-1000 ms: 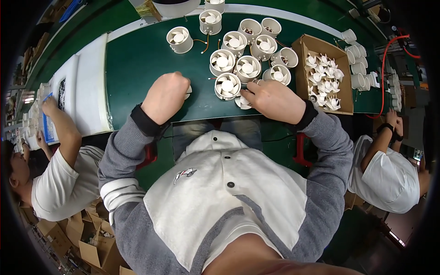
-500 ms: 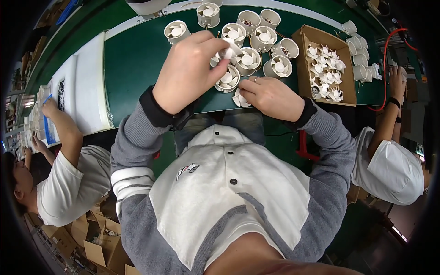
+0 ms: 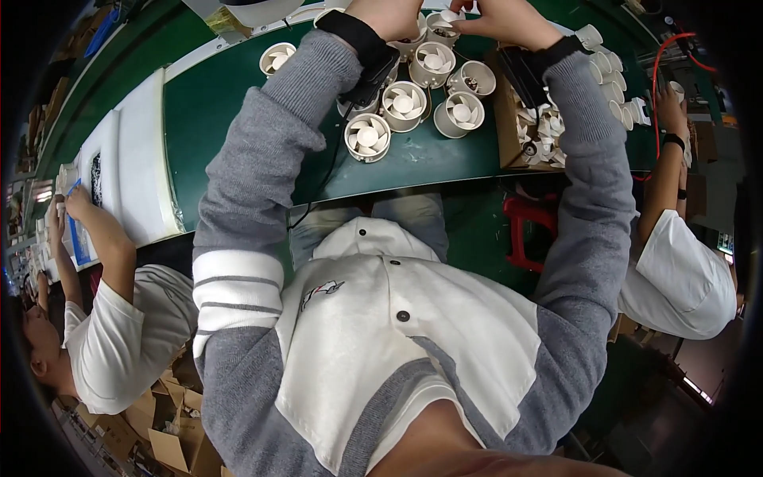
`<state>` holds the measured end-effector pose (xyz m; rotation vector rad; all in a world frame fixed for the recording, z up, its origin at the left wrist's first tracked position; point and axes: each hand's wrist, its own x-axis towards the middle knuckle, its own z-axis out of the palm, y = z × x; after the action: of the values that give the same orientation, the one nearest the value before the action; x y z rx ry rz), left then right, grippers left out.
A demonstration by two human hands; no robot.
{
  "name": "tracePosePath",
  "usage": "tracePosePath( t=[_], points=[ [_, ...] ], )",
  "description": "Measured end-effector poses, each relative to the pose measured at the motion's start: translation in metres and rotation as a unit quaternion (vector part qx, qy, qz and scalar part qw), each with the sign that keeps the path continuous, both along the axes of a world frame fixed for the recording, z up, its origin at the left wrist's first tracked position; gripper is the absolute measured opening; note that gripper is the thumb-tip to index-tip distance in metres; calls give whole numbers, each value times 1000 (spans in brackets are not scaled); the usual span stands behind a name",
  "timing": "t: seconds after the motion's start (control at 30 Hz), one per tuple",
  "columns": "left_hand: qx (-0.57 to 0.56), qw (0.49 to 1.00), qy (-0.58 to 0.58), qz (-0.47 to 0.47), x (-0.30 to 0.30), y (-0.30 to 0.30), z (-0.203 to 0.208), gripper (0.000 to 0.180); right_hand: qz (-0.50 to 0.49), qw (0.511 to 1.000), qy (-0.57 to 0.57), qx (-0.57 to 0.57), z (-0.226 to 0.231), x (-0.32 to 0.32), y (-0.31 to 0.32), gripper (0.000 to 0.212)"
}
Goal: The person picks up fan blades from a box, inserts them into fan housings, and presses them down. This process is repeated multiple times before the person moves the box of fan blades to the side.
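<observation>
My left hand (image 3: 389, 16) reaches to the far side of the table, its fingers cut off by the top edge. Across from it, my right hand (image 3: 513, 21) is closed in a pinch on a white fan impeller (image 3: 451, 15), over a round off-white housing (image 3: 442, 30). Closer to me, several similar housings stand upright with impellers inside, such as one front housing (image 3: 368, 137) and another beside it (image 3: 459, 115). No impeller shows in the housing (image 3: 474, 79) behind that one, only small inner parts. My left wrist partly covers some housings.
A cardboard box (image 3: 506, 119) of loose impellers (image 3: 543, 137) stands under my right forearm. More housings (image 3: 612, 87) lie farther right, near a red hose (image 3: 658, 95). A red stool (image 3: 528, 230) is below the table edge. People work on both sides.
Both hands have moved away from me to the far housings. The impeller at the table's front edge, under my right hand before, is gone from there.
</observation>
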<state>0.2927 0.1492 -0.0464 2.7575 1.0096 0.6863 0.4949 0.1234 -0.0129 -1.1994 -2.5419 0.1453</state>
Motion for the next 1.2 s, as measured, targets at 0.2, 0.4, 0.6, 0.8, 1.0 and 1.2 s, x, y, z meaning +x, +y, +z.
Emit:
tracePosePath(
  t=[0.2, 0.4, 0.6, 0.8, 1.0, 1.2],
  points=[
    [25, 999, 33, 28, 11, 12, -13, 8, -32, 992, -118, -42, -22, 2, 40, 26],
    [34, 998, 49, -9, 20, 26, -32, 9, 171, 982, 75, 40, -42, 30, 61, 27],
    [79, 991, -17, -104, 8, 30, -34, 9, -10, 994, -93, -47, -25, 8, 52, 28],
    [20, 998, 46, -39, 23, 37, -37, 9, 1, 992, -120, -36, -39, 5, 55, 24],
    [-6, 997, 67, -24, 23, 36, -37, 10, -24, 981, -181, -66, -38, -2, 60, 21],
    [84, 994, -34, -59, 5, 27, -39, 12, 17, 989, -145, 5, -60, -2, 69, 16]
  ],
)
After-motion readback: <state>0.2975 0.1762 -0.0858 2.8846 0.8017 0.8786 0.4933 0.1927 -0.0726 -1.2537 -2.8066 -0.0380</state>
